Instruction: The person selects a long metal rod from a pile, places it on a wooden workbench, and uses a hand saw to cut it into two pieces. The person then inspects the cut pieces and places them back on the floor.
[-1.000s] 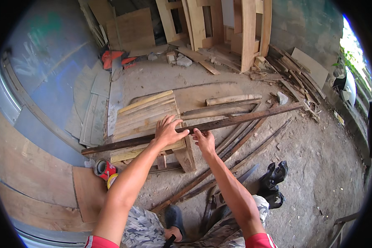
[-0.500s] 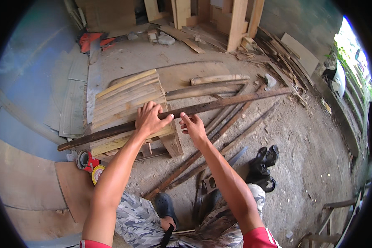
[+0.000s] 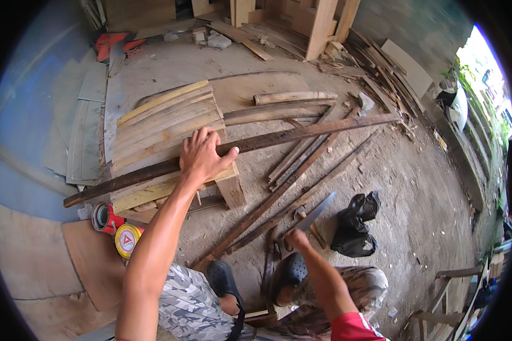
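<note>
A long dark wooden beam (image 3: 307,132) lies slantwise across a low slatted wooden bench (image 3: 164,132), both its ends jutting past the bench. My left hand (image 3: 201,153) grips the beam over the bench's right part, fingers over the far side and thumb stretched along it. Down by my right foot, my right hand (image 3: 297,240) is closed at the handle end of a handsaw (image 3: 320,209). Its blade points up and to the right, just off the floor or on it; I cannot tell which. The handle is mostly hidden by the hand.
Several long wood strips (image 3: 301,196) lie on the floor right of the bench. A black plastic bag (image 3: 355,224) sits beyond the saw. At left are a red can (image 3: 105,219) and a yellow-rimmed round lid (image 3: 128,240). Scrap wood (image 3: 381,68) is heaped along the far right.
My right hand has left the beam and dropped to the handsaw by my foot. My left hand stays on the beam. The view has shifted slightly.
</note>
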A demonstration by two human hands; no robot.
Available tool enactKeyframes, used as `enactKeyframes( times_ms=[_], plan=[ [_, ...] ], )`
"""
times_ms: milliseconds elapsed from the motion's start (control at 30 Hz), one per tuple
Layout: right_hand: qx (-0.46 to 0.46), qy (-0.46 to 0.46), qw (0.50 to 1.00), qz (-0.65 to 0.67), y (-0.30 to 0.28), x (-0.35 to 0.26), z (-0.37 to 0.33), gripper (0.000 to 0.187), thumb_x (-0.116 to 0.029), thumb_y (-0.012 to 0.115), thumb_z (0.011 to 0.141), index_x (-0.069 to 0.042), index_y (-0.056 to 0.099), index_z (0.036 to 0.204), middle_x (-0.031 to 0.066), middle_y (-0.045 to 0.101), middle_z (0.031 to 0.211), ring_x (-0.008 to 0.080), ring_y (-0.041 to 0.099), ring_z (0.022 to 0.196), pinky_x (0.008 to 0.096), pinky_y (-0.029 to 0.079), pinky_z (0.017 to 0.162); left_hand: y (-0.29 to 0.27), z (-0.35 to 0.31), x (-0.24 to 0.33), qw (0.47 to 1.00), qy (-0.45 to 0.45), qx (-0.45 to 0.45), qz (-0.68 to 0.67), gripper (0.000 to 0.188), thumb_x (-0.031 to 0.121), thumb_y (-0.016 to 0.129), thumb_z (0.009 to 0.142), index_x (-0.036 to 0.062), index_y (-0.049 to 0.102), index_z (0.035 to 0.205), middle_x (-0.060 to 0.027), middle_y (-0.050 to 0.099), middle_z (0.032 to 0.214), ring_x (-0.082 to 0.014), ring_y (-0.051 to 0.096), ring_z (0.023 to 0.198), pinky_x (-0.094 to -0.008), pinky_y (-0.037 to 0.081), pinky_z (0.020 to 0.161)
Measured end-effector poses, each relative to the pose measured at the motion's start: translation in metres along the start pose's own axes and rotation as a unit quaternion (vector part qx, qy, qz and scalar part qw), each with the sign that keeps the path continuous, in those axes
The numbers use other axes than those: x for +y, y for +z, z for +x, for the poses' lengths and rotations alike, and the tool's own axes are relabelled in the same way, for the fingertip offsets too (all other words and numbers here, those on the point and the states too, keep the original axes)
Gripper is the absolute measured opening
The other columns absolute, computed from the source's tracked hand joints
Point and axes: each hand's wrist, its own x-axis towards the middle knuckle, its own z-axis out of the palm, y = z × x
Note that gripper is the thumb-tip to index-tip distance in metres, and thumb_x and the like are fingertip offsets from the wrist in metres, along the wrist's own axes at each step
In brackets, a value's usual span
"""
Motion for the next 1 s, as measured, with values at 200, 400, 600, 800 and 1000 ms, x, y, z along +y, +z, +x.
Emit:
enactKeyframes(
  times_ms=[200,400,600,800,1000],
  plan=[
    [-0.028,0.083,0.994,-0.066,0.053,-0.055,-0.063,0.07,-0.05,0.073,0.082,-0.008,0.049,0.133,0.016,0.061,0.134,0.0363,0.054,0.129,0.0466,0.044,0.106,-0.007,-0.007,-0.012,0.999,-0.006,-0.032,0.008,0.063,0.068,0.056,0.084,0.0085,0.058,0.106,-0.0105,0.05,0.128,-0.0286,0.047,0.126,-0.0529,0.035,0.104],
    [-0.018,0.103,0.992,-0.077,0.035,-0.067,-0.063,0.065,-0.038,0.072,0.08,-0.007,0.047,0.13,0.0127,0.063,0.131,0.0319,0.056,0.126,0.0475,0.041,0.103,-0.008,-0.004,-0.024,0.992,-0.007,-0.124,0.029,0.084,0.071,0.044,0.091,0.0219,0.032,0.158,-0.0197,0.031,0.153,-0.0393,0.018,0.151,-0.0667,0.004,0.119],
    [0.051,0.171,0.983,0.044,-0.009,-0.077,-0.067,0.06,-0.05,0.065,0.085,-0.004,0.058,0.121,0.0207,0.071,0.117,0.0364,0.065,0.116,0.0501,0.042,0.101,-0.029,0.01,-0.016,0.976,0.029,-0.207,0.067,0.072,0.066,0.04,0.097,0.0251,0.04,0.156,-0.0214,0.005,0.168,-0.0352,-0.002,0.156,-0.0617,-0.007,0.121],
    [0.26,0.14,0.923,0.246,-0.057,-0.067,-0.081,0.041,-0.036,0.061,0.088,0.001,0.063,0.106,0.0213,0.074,0.094,0.0356,0.072,0.09,0.0434,0.054,0.079,-0.009,0.02,-0.024,0.975,0.114,-0.192,-0.004,0.068,0.058,0.041,0.097,0.0094,0.058,0.14,-0.0098,0.033,0.162,-0.0286,0.019,0.154,-0.0589,0.004,0.124],
    [0.334,0.08,0.751,0.564,-0.125,-0.052,-0.101,0.018,-0.019,0.059,0.086,-0.002,0.059,0.092,0.0062,0.061,0.07,0.0167,0.058,0.06,0.0321,0.047,0.056,-0.004,0.02,-0.026,0.976,0.134,-0.168,-0.022,0.068,0.054,0.039,0.098,0.0055,0.054,0.143,-0.0055,0.051,0.152,-0.0248,0.029,0.151,-0.0568,0.004,0.125]
  ],
)
